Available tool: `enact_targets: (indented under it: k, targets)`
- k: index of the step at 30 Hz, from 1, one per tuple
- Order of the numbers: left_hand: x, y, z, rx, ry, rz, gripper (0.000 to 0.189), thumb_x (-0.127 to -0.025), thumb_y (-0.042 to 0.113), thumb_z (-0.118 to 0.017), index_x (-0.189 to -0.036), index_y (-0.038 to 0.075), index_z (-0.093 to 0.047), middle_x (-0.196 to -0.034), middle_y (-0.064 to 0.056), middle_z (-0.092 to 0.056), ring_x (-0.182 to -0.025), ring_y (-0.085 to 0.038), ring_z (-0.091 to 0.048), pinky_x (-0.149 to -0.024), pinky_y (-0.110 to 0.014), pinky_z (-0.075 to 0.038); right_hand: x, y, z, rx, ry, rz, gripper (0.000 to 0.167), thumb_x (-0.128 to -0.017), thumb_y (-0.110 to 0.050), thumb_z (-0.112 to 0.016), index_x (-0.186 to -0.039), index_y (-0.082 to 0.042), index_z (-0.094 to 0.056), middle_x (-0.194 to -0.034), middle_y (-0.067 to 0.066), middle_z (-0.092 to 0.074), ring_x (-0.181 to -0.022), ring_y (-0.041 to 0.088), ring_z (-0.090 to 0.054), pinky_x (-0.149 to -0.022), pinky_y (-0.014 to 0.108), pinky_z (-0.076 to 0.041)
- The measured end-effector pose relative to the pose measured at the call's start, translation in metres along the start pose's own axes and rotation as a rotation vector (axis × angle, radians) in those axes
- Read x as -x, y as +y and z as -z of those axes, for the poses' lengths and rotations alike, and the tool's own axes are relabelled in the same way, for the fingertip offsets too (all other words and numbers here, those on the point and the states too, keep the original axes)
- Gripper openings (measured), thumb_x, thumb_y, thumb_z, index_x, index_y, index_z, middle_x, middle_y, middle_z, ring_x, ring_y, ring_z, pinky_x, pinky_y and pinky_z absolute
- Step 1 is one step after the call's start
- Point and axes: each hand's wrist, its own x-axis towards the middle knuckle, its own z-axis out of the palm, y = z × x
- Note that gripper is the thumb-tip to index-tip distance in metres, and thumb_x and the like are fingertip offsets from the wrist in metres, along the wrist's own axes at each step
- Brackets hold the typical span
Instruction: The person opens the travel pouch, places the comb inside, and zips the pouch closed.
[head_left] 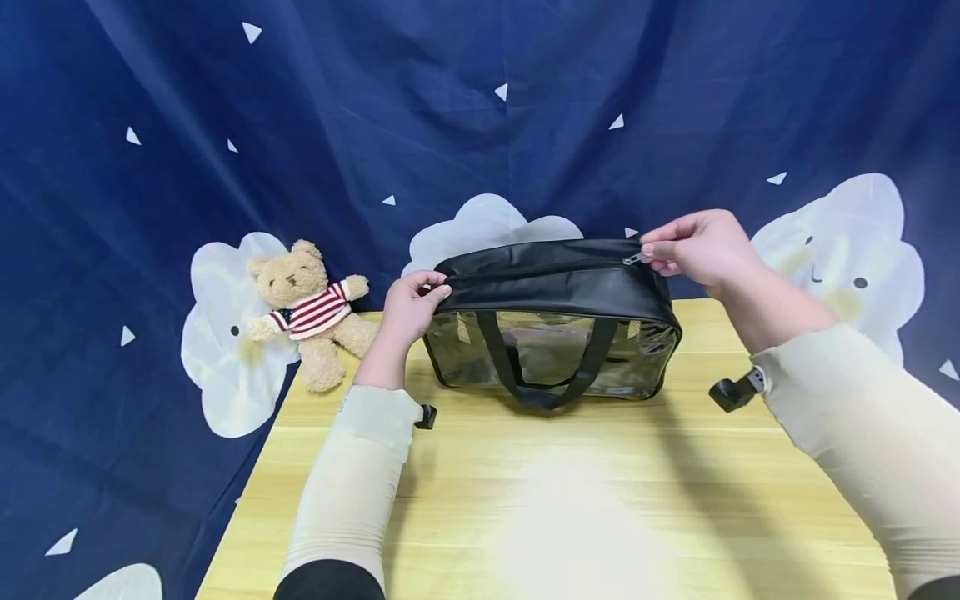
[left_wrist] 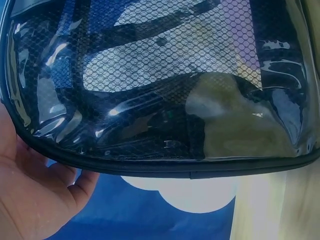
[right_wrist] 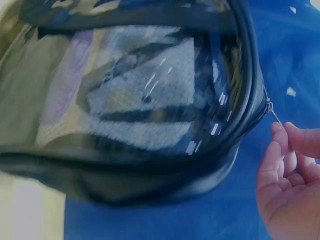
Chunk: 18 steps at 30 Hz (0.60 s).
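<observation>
A clear-sided bag with black trim (head_left: 517, 292) stands upright on the table, its black strap handle (head_left: 543, 398) hanging down the front. My left hand (head_left: 408, 312) pinches the top left corner of the bag between thumb and fingers; in the left wrist view the left hand (left_wrist: 40, 195) curls behind the black edge. At the top right, my right hand (head_left: 701, 250) pinches the metal zipper pull (head_left: 634, 259). The right wrist view shows that zipper pull (right_wrist: 277, 119) drawn out from its slider. Mesh (left_wrist: 150, 60) and a purple patch (left_wrist: 241, 30) appear through the clear panel.
A teddy bear (head_left: 318, 315) in a striped sweater leans at the table's back left edge. Behind the wooden table (head_left: 450, 492) hangs a dark blue curtain (head_left: 420, 108) with white clouds and triangles.
</observation>
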Motion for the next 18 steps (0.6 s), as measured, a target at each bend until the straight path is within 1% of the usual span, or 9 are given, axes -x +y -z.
enact_targets:
  k: [2, 3, 4, 6, 9, 14, 16, 18]
  targets:
    - [0.000, 0.000, 0.000, -0.002, -0.004, 0.003, 0.019, -0.101, 0.013, -0.073, -0.114, 0.000, -0.076, -0.113, -0.016, -0.071, -0.094, -0.028, -0.060, -0.080, -0.034, -0.048, 0.002, 0.010, 0.008, -0.029, 0.002, -0.012, 0.015, -0.101, -0.001, -0.069, -0.112, 0.006, -0.078, -0.072, -0.013, -0.073, -0.066, 0.003, -0.068, -0.066, 0.021, -0.060]
    - [0.000, 0.000, 0.000, -0.003, -0.002, 0.003, 0.019, -0.101, 0.013, -0.073, -0.114, 0.000, -0.076, -0.113, -0.016, -0.071, -0.094, -0.028, -0.060, -0.080, -0.034, -0.048, 0.003, 0.014, 0.012, -0.045, 0.001, -0.016, 0.013, -0.101, 0.000, -0.068, -0.106, -0.001, -0.080, -0.071, -0.013, -0.074, -0.066, 0.002, -0.068, -0.066, 0.020, -0.060]
    - [0.000, 0.000, 0.000, -0.003, -0.003, 0.004, 0.019, -0.101, 0.013, -0.073, -0.114, 0.000, -0.076, -0.113, -0.016, -0.071, -0.093, -0.027, -0.060, -0.080, -0.035, -0.048, 0.004, 0.018, 0.015, -0.054, 0.002, -0.019, 0.015, -0.101, 0.000, -0.068, -0.100, -0.008, -0.081, -0.071, -0.013, -0.074, -0.066, 0.002, -0.068, -0.065, 0.020, -0.059]
    - [0.001, -0.001, 0.000, -0.007, 0.000, 0.006, 0.018, -0.101, 0.013, -0.073, -0.113, 0.001, -0.076, -0.113, -0.016, -0.071, -0.093, -0.027, -0.060, -0.080, -0.035, -0.049, 0.006, 0.024, 0.021, -0.085, -0.005, -0.030, 0.028, -0.101, 0.001, -0.067, -0.088, -0.020, -0.081, -0.071, -0.012, -0.074, -0.065, 0.003, -0.069, -0.064, 0.019, -0.059]
    - [0.001, -0.001, 0.000, -0.012, 0.001, 0.011, 0.018, -0.101, 0.014, -0.073, -0.113, 0.001, -0.076, -0.113, -0.015, -0.070, -0.094, -0.027, -0.060, -0.080, -0.035, -0.048, 0.008, 0.036, 0.029, -0.128, -0.019, -0.059, 0.041, -0.101, 0.002, -0.066, -0.078, -0.031, -0.077, -0.070, -0.012, -0.074, -0.065, 0.002, -0.068, -0.063, 0.018, -0.058]
    - [0.002, 0.000, -0.002, -0.024, 0.007, 0.006, 0.017, -0.101, 0.014, -0.073, -0.112, 0.002, -0.075, -0.111, -0.014, -0.070, -0.092, -0.025, -0.060, -0.079, -0.034, -0.048, 0.013, 0.059, 0.043, -0.249, -0.035, -0.129, 0.047, -0.101, 0.007, -0.063, -0.075, -0.029, -0.077, -0.072, -0.010, -0.074, -0.064, 0.001, -0.068, -0.063, 0.017, -0.058]
    - [0.002, 0.000, -0.003, -0.026, 0.020, -0.001, 0.016, -0.100, 0.013, -0.073, -0.111, 0.002, -0.075, -0.108, -0.014, -0.071, -0.090, -0.025, -0.060, -0.078, -0.033, -0.047, 0.015, 0.067, 0.046, -0.301, -0.038, -0.139, 0.047, -0.101, 0.009, -0.061, -0.074, -0.026, -0.078, -0.072, -0.008, -0.074, -0.064, 0.002, -0.068, -0.063, 0.017, -0.058]
    - [0.003, 0.000, -0.003, -0.024, 0.035, -0.006, 0.014, -0.100, 0.012, -0.074, -0.110, 0.001, -0.075, -0.105, -0.014, -0.070, -0.087, -0.023, -0.059, -0.077, -0.033, -0.047, 0.016, 0.075, 0.048, -0.354, -0.041, -0.133, 0.047, -0.101, 0.011, -0.061, -0.075, -0.023, -0.079, -0.073, -0.006, -0.075, -0.064, 0.003, -0.069, -0.063, 0.017, -0.058]
